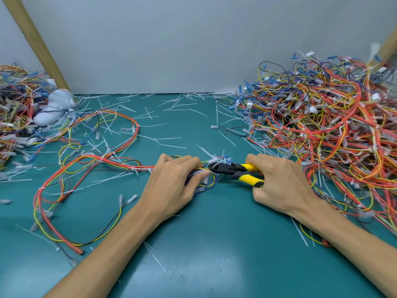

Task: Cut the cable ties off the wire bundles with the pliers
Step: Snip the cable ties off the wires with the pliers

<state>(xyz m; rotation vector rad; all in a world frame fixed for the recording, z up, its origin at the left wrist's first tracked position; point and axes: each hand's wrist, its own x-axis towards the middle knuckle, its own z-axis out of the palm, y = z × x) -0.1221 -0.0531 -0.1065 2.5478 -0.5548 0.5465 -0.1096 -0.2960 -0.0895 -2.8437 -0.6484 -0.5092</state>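
A long bundle of red, yellow and black wires loops across the left half of the green mat, bound by white cable ties. My left hand grips one end of this bundle at the middle of the mat. My right hand holds the yellow-handled pliers, fingers curled round the handles. The black jaws point left and sit at the wires just beyond my left fingertips. Whether a tie lies between the jaws is hidden.
A big heap of tangled wire bundles fills the right side. A second heap lies at the far left beside a white object. Several cut white tie strips litter the mat. A wooden post leans at the back left.
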